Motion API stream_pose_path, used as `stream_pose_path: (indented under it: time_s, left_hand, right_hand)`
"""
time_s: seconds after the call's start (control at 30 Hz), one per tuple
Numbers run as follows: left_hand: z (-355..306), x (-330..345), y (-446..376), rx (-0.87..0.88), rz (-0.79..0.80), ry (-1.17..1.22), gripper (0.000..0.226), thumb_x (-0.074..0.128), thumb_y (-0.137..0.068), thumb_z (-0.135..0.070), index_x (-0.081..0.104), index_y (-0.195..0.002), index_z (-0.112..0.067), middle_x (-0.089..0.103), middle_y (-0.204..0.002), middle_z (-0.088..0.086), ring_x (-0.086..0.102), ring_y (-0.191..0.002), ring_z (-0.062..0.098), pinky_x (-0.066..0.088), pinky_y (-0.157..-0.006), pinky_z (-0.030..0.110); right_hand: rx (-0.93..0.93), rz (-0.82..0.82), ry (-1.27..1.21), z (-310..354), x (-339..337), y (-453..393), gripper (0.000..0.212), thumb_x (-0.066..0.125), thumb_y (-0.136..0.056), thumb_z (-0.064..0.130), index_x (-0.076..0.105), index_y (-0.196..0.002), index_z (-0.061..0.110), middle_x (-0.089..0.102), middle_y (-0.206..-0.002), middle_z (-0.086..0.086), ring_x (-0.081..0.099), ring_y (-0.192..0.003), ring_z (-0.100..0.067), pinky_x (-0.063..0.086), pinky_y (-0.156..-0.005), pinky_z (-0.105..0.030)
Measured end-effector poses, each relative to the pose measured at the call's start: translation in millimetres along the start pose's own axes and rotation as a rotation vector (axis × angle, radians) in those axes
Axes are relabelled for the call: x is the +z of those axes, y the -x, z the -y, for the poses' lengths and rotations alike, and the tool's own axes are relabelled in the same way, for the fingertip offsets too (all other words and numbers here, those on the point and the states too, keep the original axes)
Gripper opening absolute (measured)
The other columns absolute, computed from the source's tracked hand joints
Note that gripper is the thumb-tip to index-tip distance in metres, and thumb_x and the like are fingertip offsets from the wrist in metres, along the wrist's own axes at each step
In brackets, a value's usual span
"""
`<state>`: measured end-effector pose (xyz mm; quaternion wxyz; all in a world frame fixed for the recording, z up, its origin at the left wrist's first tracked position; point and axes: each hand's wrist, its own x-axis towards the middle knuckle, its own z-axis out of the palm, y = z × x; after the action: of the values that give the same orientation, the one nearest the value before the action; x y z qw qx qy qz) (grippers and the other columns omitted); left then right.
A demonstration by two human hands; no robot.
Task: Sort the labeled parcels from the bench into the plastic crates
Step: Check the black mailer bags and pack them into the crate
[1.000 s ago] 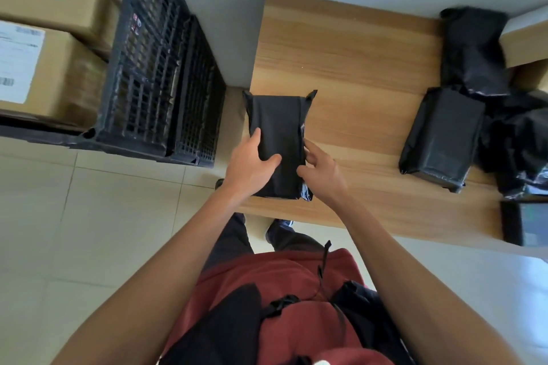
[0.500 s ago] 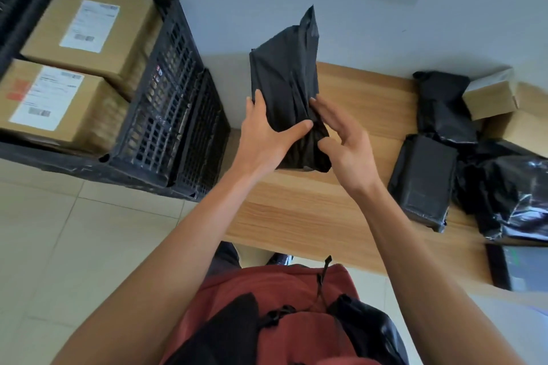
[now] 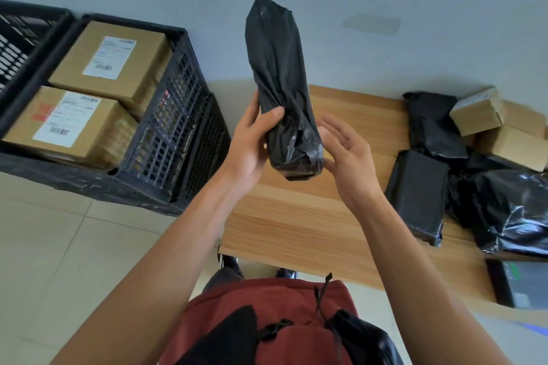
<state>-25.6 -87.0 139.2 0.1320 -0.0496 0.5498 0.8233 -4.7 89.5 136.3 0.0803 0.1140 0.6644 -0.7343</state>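
A black plastic-wrapped parcel (image 3: 280,80) stands upright in the air above the left end of the wooden bench (image 3: 311,216). My left hand (image 3: 252,142) grips its lower part, thumb across the front. My right hand (image 3: 345,154) is beside the parcel's bottom right, fingers relaxed and spread, fingertips close to or just touching the wrap. No label shows on the side facing me. A black plastic crate (image 3: 175,145) on the floor at the left holds two labeled cardboard boxes (image 3: 109,59).
More black parcels (image 3: 418,195) and small cardboard boxes (image 3: 477,111) lie on the bench's right end. A second black crate (image 3: 20,38) stands at the far left. A dark device (image 3: 522,284) sits at the bench's right front corner. Tiled floor lies below.
The parcel went from lying flat on the bench to being lifted and stood upright in the air. My right hand has loosened from it and opened.
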Motion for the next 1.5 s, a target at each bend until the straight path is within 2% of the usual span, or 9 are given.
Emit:
stream_pose_path:
  time_s: [0.13,0.27,0.43,0.57,0.73,0.83,0.93,1.2,1.5]
  left_hand:
    - [-9.4,7.7,7.3,-0.014,0.096,0.051,0.075,0.067,-0.093,-0.037,0.042,-0.154,-0.002,0.056,-0.149,0.020,0.056,-0.135,0.035,0.046,-0.112,0.046]
    - [-9.2,6.3,10.5,0.047,0.066,-0.105,0.059,0.064,-0.098,-0.030,0.049,-0.151,-0.009,0.060,-0.146,0.014,0.055,-0.137,0.034,0.038,-0.119,0.057]
    - [-19.3,6.3,12.7,0.264,-0.112,-0.401,0.059,0.079,-0.091,-0.028,0.053,-0.143,-0.037,0.066,-0.135,-0.010,0.063,-0.125,0.012,0.052,-0.104,0.038]
    - [-20.2,-1.8,9.7,0.356,-0.157,-0.659,0.044,0.070,-0.098,-0.013,0.062,-0.140,-0.022,0.062,-0.135,-0.011,0.064,-0.113,0.005,0.054,-0.091,0.022]
    - [-23.2,-7.0,13.3,0.280,-0.050,-0.572,0.044,0.056,-0.104,-0.030,0.059,-0.147,-0.019,0.062,-0.144,-0.007,0.057,-0.133,0.007,0.045,-0.115,0.038]
    - [-21.5,-10.4,15.6,0.247,-0.032,-0.706,0.051,0.061,-0.101,-0.042,0.056,-0.150,-0.027,0.052,-0.144,-0.013,0.052,-0.128,-0.001,0.041,-0.112,0.023]
    - [-18.3,-14.5,15.9,0.238,-0.052,-0.854,0.045,0.063,-0.103,-0.030,0.057,-0.147,-0.031,0.048,-0.126,-0.013,0.051,-0.112,-0.003,0.040,-0.097,0.007]
    - [-4.9,-19.2,18.7,0.290,-0.106,-0.839,0.044,0.060,-0.103,-0.021,0.056,-0.146,-0.034,0.061,-0.131,-0.009,0.052,-0.126,0.004,0.051,-0.106,0.042]
    - [2.5,-26.3,30.5,0.272,-0.164,-0.792,0.047,0.061,-0.103,-0.018,0.055,-0.144,-0.042,0.058,-0.132,-0.018,0.048,-0.130,-0.003,0.048,-0.111,0.041]
  right_hand:
    - [-0.015,0.132,-0.061,5.5,1.4,4.2,0.043,0.054,-0.109,0.027,0.053,-0.150,0.017,0.066,-0.141,-0.010,0.064,-0.128,-0.032,0.051,-0.105,-0.063]
    - [-0.048,0.095,-0.143,12.3,-2.6,8.1,0.041,0.052,-0.108,0.017,0.054,-0.148,0.010,0.068,-0.137,-0.011,0.066,-0.126,-0.031,0.054,-0.105,-0.048]
    - [-0.074,-0.087,-0.186,16.1,-6.8,15.2,0.045,0.064,-0.102,0.011,0.054,-0.146,0.013,0.076,-0.124,0.000,0.072,-0.115,-0.020,0.060,-0.091,-0.033]
    - [-0.171,-0.165,-0.096,18.7,1.8,20.8,0.041,0.068,-0.099,0.009,0.058,-0.135,0.026,0.076,-0.122,0.004,0.072,-0.115,-0.016,0.060,-0.092,-0.033]
    - [-0.303,-0.238,0.002,21.1,11.0,24.6,0.044,0.071,-0.097,0.009,0.058,-0.134,0.030,0.074,-0.126,0.006,0.069,-0.121,-0.011,0.058,-0.099,-0.035]
    - [-0.335,-0.266,0.021,18.1,15.0,26.1,0.047,0.070,-0.098,0.007,0.058,-0.140,0.022,0.073,-0.129,0.005,0.067,-0.122,-0.009,0.058,-0.099,-0.032]
    - [-0.324,-0.281,0.013,10.7,17.0,27.2,0.050,0.069,-0.098,0.004,0.056,-0.146,0.012,0.070,-0.133,0.004,0.065,-0.125,-0.007,0.057,-0.097,-0.025]
    - [-0.314,-0.244,0.023,-0.1,19.7,30.9,0.049,0.066,-0.099,0.001,0.056,-0.144,0.018,0.068,-0.136,0.006,0.062,-0.128,-0.005,0.055,-0.095,-0.019]
    - [-0.295,-0.201,0.045,-9.6,25.9,29.9,0.047,0.061,-0.099,-0.004,0.059,-0.140,0.019,0.070,-0.133,0.005,0.064,-0.127,-0.009,0.057,-0.093,-0.022]
